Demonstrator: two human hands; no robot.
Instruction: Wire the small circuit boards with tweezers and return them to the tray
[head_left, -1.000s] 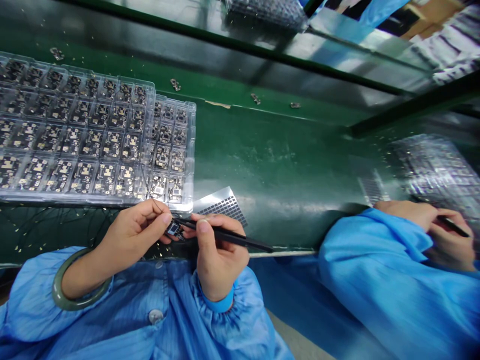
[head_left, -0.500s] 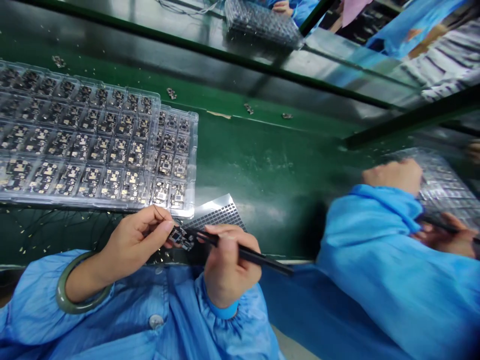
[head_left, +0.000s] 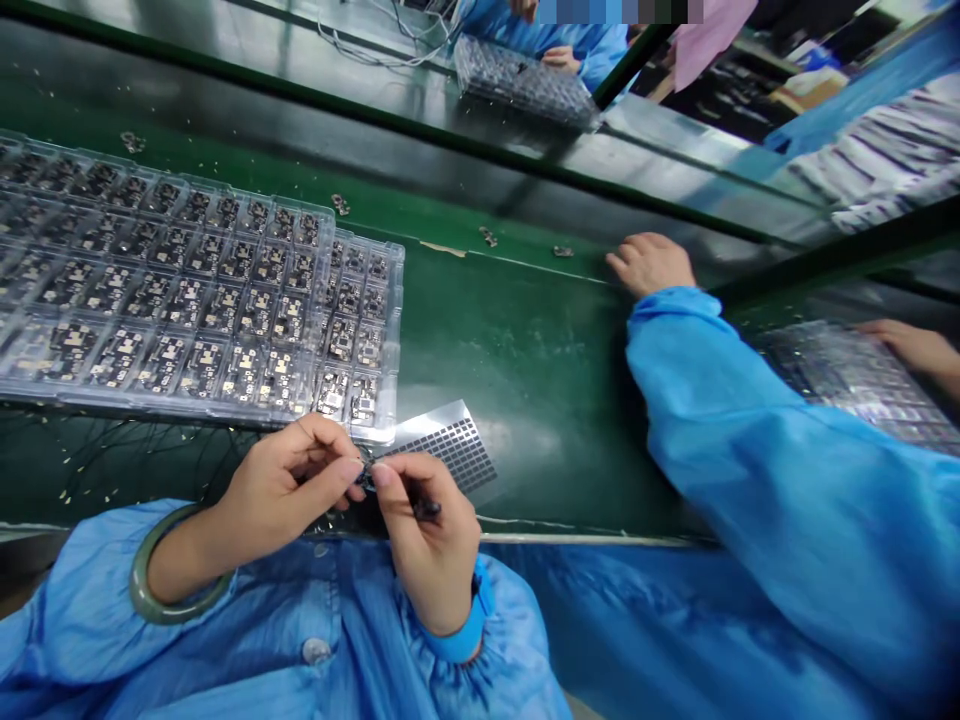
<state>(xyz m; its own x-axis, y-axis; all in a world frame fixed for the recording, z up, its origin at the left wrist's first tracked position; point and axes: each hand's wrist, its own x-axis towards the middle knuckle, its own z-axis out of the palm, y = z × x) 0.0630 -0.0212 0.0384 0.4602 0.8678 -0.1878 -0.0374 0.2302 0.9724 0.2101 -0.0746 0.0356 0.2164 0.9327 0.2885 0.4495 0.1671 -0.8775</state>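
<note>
Between my fingertips sits a small circuit board (head_left: 365, 477), mostly covered by them. My left hand (head_left: 281, 490) pinches its left side, thumb against index finger. My right hand (head_left: 431, 545) has thumb and index finger pressed at the board's right side. Dark tweezers (head_left: 427, 510) are tucked in the right hand's curled fingers, only an end showing. Just beyond my hands lies a clear sheet of small dark squares (head_left: 454, 450). Clear plastic trays (head_left: 391, 360) with rows of circuit boards stand on the green bench to the left.
A co-worker's hand (head_left: 652, 265) rests near small loose boards (head_left: 562, 251) at the bench's back. That sleeve crosses the right side, by another tray (head_left: 817, 365). Thin black wires (head_left: 150, 450) lie below the trays. A green bar (head_left: 420, 130) runs across the back.
My right hand has turned its tweezers back into the palm and brought its fingertips to the board. The co-worker's arm has reached to the back of the bench. The view has shifted slightly.
</note>
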